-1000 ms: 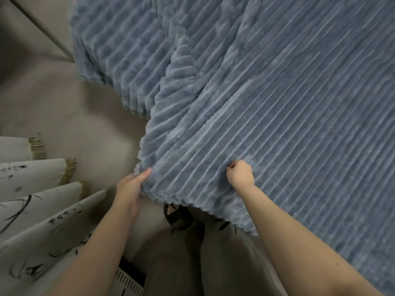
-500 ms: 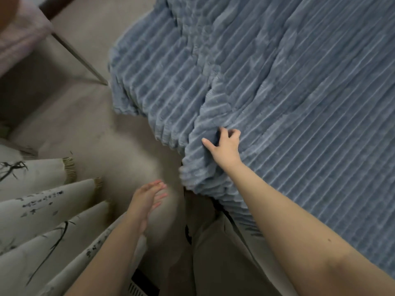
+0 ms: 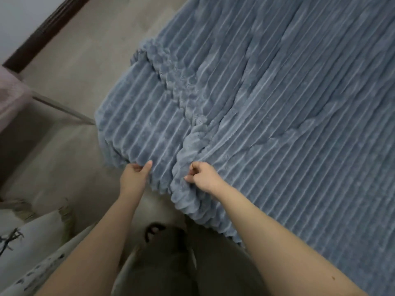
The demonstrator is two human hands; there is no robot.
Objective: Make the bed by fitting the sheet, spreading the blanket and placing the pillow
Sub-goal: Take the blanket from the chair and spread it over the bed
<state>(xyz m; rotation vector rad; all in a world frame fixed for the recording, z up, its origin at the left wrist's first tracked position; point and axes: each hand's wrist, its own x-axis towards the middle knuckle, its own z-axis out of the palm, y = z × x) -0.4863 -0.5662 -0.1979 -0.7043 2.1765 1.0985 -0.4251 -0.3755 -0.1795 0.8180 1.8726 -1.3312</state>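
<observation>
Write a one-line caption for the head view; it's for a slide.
Both hands, left hand and right hand, grip the edge of the blue ribbed blanket.

One blanket [image 3: 267,116], two hands, one curtain [image 3: 32,242].

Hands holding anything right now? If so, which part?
Both grip the blue ribbed blanket along its near edge: left hand at the hanging hem, right hand pinching a bunched fold beside it.

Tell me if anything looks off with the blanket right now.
The blanket isn't flat: a bunched ridge runs up from the edge between the left hand and the right hand, which both grip it.
</observation>
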